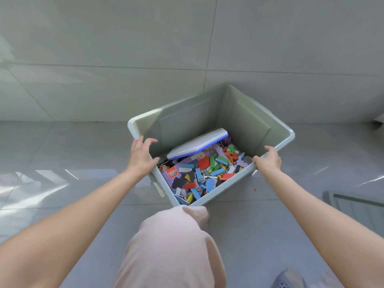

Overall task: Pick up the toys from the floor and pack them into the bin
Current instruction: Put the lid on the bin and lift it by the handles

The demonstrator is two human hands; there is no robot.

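A pale grey-green plastic bin (245,119) stands on the floor against the tiled wall, tilted toward me. Inside lie several colourful toy pieces (199,173), a purple box (174,171) and a flat white board with a blue edge (197,144). My left hand (141,156) is at the bin's near-left rim with its fingers spread; the thumb reaches over the edge. My right hand (270,160) grips the near-right rim, fingers curled over it. A tiny red piece (255,190) lies on the floor right of the bin.
My knee in pink trousers (172,242) is just in front of the bin, and a grey shoe (288,279) shows at the bottom right. A grey ridged object (357,204) sits on the floor at the right edge. Glossy grey floor tiles (62,163) stretch to the left.
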